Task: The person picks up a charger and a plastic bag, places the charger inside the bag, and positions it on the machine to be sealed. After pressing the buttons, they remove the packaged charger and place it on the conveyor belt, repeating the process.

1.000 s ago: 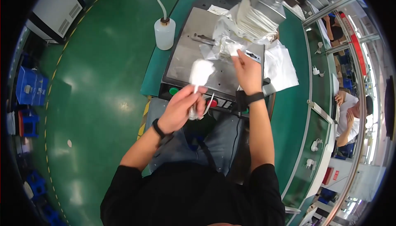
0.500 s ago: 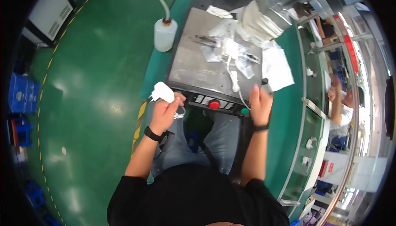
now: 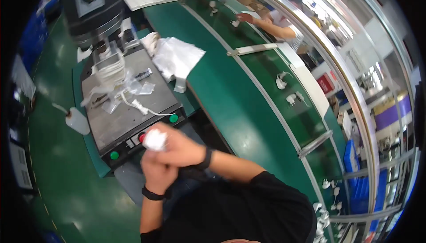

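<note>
In front of the machine's button panel my two hands are together. My right hand [image 3: 184, 149], closed, has a blurred white plug-in power adapter [image 3: 155, 140] at its fingers. Just below and against it is my left hand [image 3: 156, 174], its fingers curled; what they hold is hidden behind the right hand. Beyond them stands a machine with a flat grey plate [image 3: 106, 125]. A white cable connector [image 3: 140, 107], its cord, and crumpled clear plastic bags [image 3: 133, 85] lie on the plate. A red button [image 3: 142, 137] shows partly behind my right hand, between green buttons [image 3: 173, 118].
Left of the plate leans a squeeze bottle [image 3: 77, 121]. White sheets [image 3: 177, 59] lie to its right. On the right, a green conveyor belt [image 3: 262, 65] carries white adapters [image 3: 281, 82] behind a metal rail. A co-worker's arm [image 3: 270, 26] reaches over the belt's far side.
The head view has swung right. My hands, apart before, have come together; the adapter, earlier in my left hand, is now at my right hand's fingers.
</note>
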`<action>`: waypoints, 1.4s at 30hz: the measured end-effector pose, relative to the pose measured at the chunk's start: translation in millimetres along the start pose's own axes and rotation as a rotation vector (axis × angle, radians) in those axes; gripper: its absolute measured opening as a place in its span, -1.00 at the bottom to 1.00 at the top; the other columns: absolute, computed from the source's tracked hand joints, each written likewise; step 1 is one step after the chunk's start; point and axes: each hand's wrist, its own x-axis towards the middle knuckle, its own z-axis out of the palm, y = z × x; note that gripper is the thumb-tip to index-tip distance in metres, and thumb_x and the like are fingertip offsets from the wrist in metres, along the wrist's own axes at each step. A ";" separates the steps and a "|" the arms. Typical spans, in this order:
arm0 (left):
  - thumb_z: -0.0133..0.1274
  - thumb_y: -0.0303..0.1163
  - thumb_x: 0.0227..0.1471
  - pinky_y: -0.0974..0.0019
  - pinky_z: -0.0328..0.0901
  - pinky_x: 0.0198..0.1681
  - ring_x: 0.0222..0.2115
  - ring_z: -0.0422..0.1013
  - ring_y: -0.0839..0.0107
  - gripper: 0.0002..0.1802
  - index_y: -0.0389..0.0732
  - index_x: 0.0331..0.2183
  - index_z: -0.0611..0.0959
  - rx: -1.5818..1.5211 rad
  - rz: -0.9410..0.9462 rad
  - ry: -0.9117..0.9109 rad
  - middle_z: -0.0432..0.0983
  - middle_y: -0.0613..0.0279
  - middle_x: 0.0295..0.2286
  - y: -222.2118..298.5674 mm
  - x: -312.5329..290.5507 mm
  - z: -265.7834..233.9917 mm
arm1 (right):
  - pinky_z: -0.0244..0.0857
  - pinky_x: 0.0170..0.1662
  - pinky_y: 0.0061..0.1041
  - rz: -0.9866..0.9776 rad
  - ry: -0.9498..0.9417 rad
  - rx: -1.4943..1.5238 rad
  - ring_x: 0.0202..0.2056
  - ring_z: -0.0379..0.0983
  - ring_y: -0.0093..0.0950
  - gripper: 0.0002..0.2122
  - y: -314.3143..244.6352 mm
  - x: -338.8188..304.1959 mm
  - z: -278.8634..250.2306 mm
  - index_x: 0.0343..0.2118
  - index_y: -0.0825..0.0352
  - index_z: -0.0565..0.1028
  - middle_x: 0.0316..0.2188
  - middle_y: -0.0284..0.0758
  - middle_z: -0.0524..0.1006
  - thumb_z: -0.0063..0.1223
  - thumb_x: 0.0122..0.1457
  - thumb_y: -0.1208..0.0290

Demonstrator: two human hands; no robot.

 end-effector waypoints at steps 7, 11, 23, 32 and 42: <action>0.23 -0.45 -0.06 0.15 0.34 -0.14 -0.26 0.46 0.06 -0.77 -0.29 -0.29 0.63 -0.189 0.110 -0.528 0.56 0.02 -0.30 5.6 31.9 41.3 | 0.30 -0.08 -0.52 0.139 0.794 -0.468 -0.12 0.38 -0.58 -0.48 -207.8 -214.0 -221.8 0.07 0.31 0.30 -0.19 -0.36 0.46 0.22 0.01 0.53; 0.16 -0.52 0.02 0.23 0.35 -0.16 -0.29 0.48 0.16 -0.87 -0.31 -0.31 0.63 -0.092 -0.101 -0.564 0.57 0.06 -0.32 -37.7 14.7 52.3 | 0.32 -0.05 -0.47 0.403 1.053 -1.053 -0.16 0.44 -0.50 -0.63 -205.0 -355.5 -316.9 -0.07 0.34 0.45 -0.21 -0.36 0.51 0.24 0.03 0.49; 0.04 -0.55 0.10 0.33 0.32 -0.12 -0.25 0.45 0.34 -0.92 -0.32 -0.31 0.59 -0.002 -0.282 -0.282 0.55 0.13 -0.29 -38.6 -15.7 -11.9 | 0.33 0.09 -0.20 0.529 0.641 -1.481 0.00 0.46 -0.05 -0.71 -37.4 -227.5 -483.7 -0.12 0.26 0.57 -0.12 -0.12 0.59 0.01 0.06 0.51; -0.15 -0.18 0.31 0.11 0.19 0.24 0.16 0.27 0.13 -0.59 -0.34 -0.05 0.48 -1.169 -0.794 0.332 0.33 -0.14 0.11 -157.2 34.7 -130.6 | 0.23 -0.41 -0.58 0.366 0.568 -0.572 -0.43 0.31 -0.65 -0.48 -46.7 -123.0 -336.4 0.16 0.21 0.22 -0.42 -0.48 0.35 0.11 0.14 0.36; 0.04 -0.24 0.19 0.39 0.20 -0.50 -0.57 0.33 0.50 -0.80 -0.14 -0.23 0.49 -0.860 -0.983 0.645 0.40 0.39 -0.56 -113.7 64.6 -59.6 | 0.14 -0.49 -0.53 0.405 -0.188 0.385 -0.62 0.12 -0.61 -0.73 80.9 106.5 -73.6 -0.18 0.32 0.42 -0.62 -0.48 0.25 -0.15 0.41 0.17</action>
